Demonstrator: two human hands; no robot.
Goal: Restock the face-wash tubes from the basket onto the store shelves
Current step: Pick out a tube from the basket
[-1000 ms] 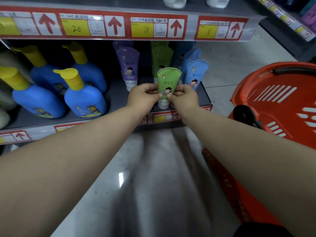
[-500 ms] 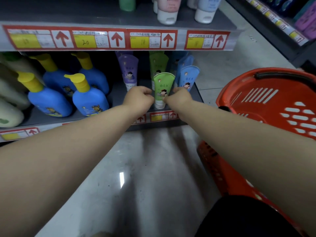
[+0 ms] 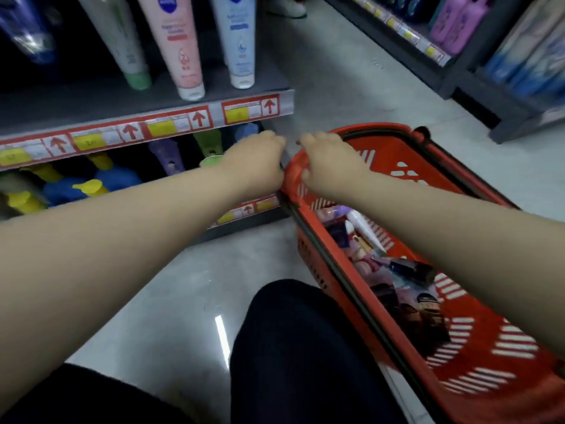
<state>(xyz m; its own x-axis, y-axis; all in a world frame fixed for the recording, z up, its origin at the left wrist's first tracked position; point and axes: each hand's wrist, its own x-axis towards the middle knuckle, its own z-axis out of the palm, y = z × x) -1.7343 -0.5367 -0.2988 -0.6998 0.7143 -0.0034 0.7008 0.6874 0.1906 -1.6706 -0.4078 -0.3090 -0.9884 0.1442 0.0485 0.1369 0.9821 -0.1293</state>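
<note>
My left hand (image 3: pixel 255 162) and my right hand (image 3: pixel 328 166) hover side by side between the lower shelf and the red basket (image 3: pixel 382 129), fingers loosely curled, nothing in them. The right hand is over the basket's near rim. The green face-wash tube (image 3: pixel 210 161) stands on the lower shelf, just left of my left wrist, with a purple tube (image 3: pixel 166 153) and a blue tube (image 3: pixel 247 130) beside it. Several tubes and packs (image 3: pixel 367 240) lie in the basket under my right forearm.
The shelf above carries tall tubes, among them a pink one (image 3: pixel 180 47). Blue bottles with yellow caps (image 3: pixel 119 179) fill the lower shelf's left. A second shelving unit (image 3: pixel 458 56) stands across the grey aisle floor. My dark-clothed knee (image 3: pixel 290 347) is beside the basket.
Both hands let go of the green tube, which stays on the lower shelf, and drew back to the right toward the basket. The view swung down and right.
</note>
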